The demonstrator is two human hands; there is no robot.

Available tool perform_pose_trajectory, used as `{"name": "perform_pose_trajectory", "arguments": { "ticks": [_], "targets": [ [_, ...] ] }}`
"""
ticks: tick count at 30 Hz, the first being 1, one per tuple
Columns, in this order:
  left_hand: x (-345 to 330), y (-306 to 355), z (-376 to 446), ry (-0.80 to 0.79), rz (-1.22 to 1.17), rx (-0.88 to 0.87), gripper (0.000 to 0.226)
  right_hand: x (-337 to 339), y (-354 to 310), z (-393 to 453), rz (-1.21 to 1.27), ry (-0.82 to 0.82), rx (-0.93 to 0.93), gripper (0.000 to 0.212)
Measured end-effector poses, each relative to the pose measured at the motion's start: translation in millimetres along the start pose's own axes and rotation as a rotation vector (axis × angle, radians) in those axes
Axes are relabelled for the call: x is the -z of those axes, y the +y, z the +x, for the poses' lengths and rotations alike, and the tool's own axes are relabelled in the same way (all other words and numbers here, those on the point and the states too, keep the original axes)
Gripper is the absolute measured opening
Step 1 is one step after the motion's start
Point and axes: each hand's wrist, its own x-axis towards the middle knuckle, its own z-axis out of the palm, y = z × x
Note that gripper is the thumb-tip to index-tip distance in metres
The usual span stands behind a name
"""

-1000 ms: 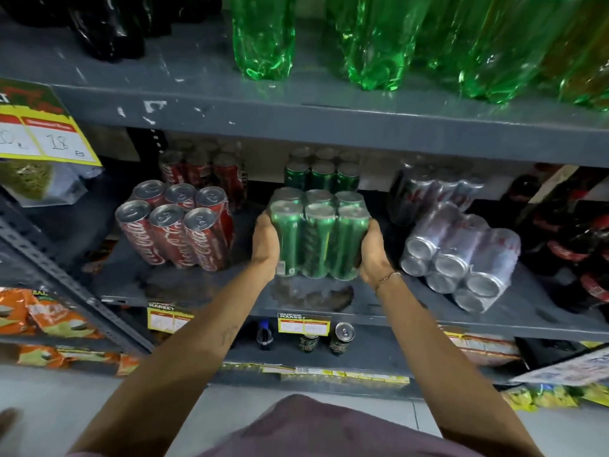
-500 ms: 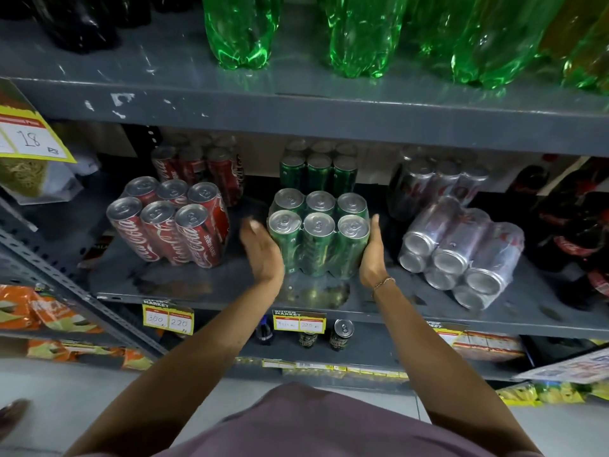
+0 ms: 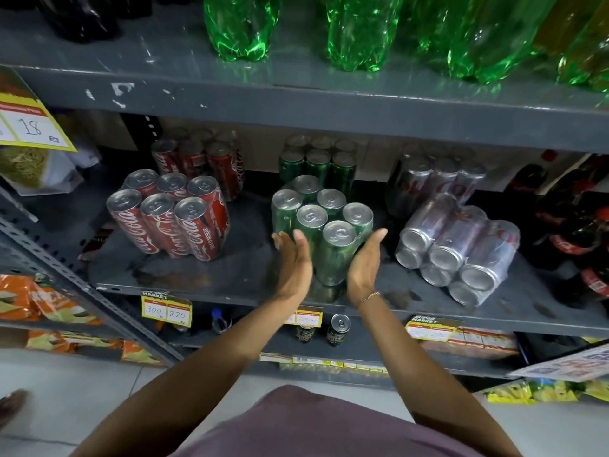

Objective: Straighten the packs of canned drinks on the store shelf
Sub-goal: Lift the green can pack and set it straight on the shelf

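A shrink-wrapped pack of green cans [image 3: 316, 219] stands upright mid-shelf, turned at an angle so one corner points at me. My left hand [image 3: 293, 263] and right hand [image 3: 364, 262] lie flat against the two sides of that front corner, fingers straight and not wrapped around it. Left of it a red cola pack [image 3: 168, 222] leans back to the left. On the right a silver can pack [image 3: 458, 252] lies on its side, can tops facing me. Behind them stand a second red pack [image 3: 197, 159], green pack [image 3: 318, 166] and silver pack [image 3: 435, 179].
The grey metal shelf [image 3: 230, 285] has bare patches between the packs. The shelf above [image 3: 296, 107] hangs low and carries green bottles [image 3: 356, 34]. Dark cola bottles [image 3: 573, 232] crowd the right end. Price tags [image 3: 166, 311] hang on the front edge, loose cans [image 3: 337, 328] below.
The green pack was held square to the shelf in both hands, then set down. It has since turned to a diagonal, and both hands are now flat at its front corner.
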Motion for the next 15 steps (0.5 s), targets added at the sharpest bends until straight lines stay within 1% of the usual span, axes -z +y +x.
{"name": "perform_pose_trajectory", "arguments": {
  "ticks": [1,2,4,6,8,10,12,13,14,15],
  "targets": [
    [7,-6,2,0.007,-0.009,-0.030,0.068,-2,6,-15,-0.073,0.121,0.063,0.068],
    [12,-13,1,0.010,-0.021,-0.063,0.066,-4,11,-29,-0.131,0.200,0.129,0.060],
    [9,-26,-13,0.023,-0.055,-0.165,0.065,-12,20,-56,-0.189,0.265,0.179,0.047],
    [-1,-36,-28,0.087,-0.134,-0.260,0.068,-16,29,-79,-0.243,0.285,0.155,0.044],
    [-2,-39,-27,0.198,-0.221,-0.249,0.064,-10,37,-91,-0.284,0.242,0.191,0.052],
    [5,-38,-16,0.263,-0.251,-0.249,0.057,2,31,-83,-0.196,0.162,0.242,0.057],
    [13,-39,-6,0.284,-0.241,-0.310,0.055,7,13,-50,-0.126,0.124,0.236,0.049],
    [15,-40,-1,0.287,-0.243,-0.332,0.054,6,2,-28,-0.137,0.094,0.203,0.044],
    [17,-40,4,0.284,-0.250,-0.340,0.051,2,-10,-6,-0.168,0.012,0.161,0.047],
    [22,-37,10,0.273,-0.257,-0.340,0.047,-4,-22,14,-0.186,-0.117,0.114,0.055]
  ]
}}
